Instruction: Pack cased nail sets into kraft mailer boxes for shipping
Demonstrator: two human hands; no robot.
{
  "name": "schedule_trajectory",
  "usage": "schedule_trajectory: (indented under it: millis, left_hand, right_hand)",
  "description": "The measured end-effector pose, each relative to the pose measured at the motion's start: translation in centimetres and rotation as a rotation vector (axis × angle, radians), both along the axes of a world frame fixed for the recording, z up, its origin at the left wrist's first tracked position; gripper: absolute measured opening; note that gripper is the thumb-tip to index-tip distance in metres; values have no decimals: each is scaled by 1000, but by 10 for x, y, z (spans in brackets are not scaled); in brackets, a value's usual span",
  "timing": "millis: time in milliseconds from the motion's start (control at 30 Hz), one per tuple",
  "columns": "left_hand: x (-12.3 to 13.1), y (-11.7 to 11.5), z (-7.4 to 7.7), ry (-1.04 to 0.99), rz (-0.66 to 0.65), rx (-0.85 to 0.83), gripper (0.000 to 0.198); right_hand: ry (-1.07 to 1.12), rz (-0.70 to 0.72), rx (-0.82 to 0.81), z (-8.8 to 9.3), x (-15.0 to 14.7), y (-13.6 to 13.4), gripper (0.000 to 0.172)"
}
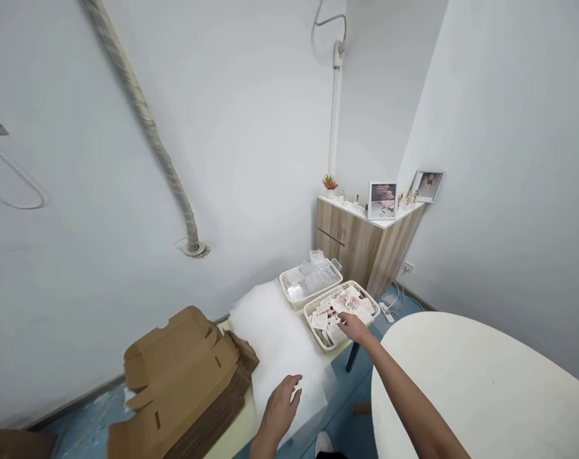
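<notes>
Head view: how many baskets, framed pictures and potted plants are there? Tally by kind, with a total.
White plastic baskets: 2
Framed pictures: 2
Potted plant: 1
Total: 5

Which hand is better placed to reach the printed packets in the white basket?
Probably the right hand: it is at the basket, while the left hand is over the white foam sheet.

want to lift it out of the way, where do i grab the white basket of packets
Take the white basket by its rim on the long side nearest you, fingers hooked under from above, just past your right hand. That rim stands clear and looks slotted, so it should give a good hold; the far side sits close beside the clear plastic tray.
</notes>
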State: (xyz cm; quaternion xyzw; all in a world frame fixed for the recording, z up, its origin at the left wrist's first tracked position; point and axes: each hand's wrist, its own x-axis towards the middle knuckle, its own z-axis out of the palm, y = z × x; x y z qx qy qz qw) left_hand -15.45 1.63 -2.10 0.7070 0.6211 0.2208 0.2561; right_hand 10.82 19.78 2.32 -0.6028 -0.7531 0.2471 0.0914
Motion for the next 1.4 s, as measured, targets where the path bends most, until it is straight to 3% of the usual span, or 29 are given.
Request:
schedule_trajectory:
  millis: [133,267,400,533,733,867,1000,1133,1267,1400]
  left_hand:
    - [10,52,2,19,52,-45,38]
    - [19,75,-10,9,25,-100,40]
    - [22,85,-24,28,-29,-185,40]
    - [17,98,-19,16,-74,-208,40]
    - [5,121,12,-55,-111,-188,40]
    - [1,137,16,-216,-61,-184,40]
    - [7,157,22,-616,87,-324,51]
    - [18,169,47,-1228,292,-630,64]
    - [23,163,72,-1652,222,-913,62]
    - [27,148,78,-1806,176,-901,50]
  right_hand:
    - [-78,-29,51,4,-10,96,49]
    - [-115,-1,67,-4,-28,161,66]
    - [-159,82,60,-18,-45,193,83]
    - [-195,78,66,-28,-57,199,81]
    - [-189,-7,85,-26,-60,183,66]
    - [-129,-126,123,-13,-59,160,59]
    - [110,-164,277,0,-65,112,52]
    - [421,-25,435,6,-83,43,49]
    - [554,38,490,11,-98,-14,49]
    - [557,36,521,21,-101,-44,47]
